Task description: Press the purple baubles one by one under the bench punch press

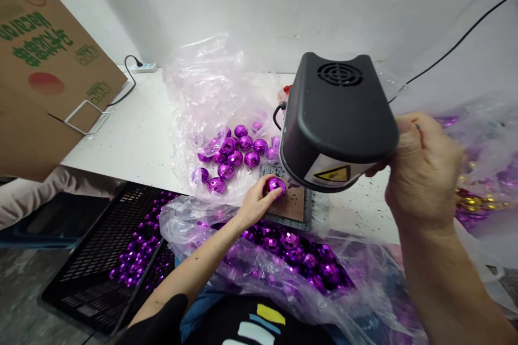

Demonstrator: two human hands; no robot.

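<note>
A shiny faceted purple ball [276, 186] is held between the thumb and fingers of my left hand [257, 202]. The ball is at the upper part of a brown pad [293, 209] set on a dark grid-edged plate [305, 221], beside the lower edge of a black machine [340, 113] with a round vent and a yellow warning label. At the machine's right side, my right hand [424, 164] is closed round it; the exact part gripped is hidden. Several similar balls [234, 157] lie on a clear plastic bag [210, 86] to the left of the machine.
An open plastic bag [243, 269] full of purple balls covers my lap. On the left are a black crate [89, 248] with small purple balls, a cardboard box [52, 75] and a power strip [144, 68]. A black cable [457, 51] crosses the wall; bagged decorations [481, 199] stand right.
</note>
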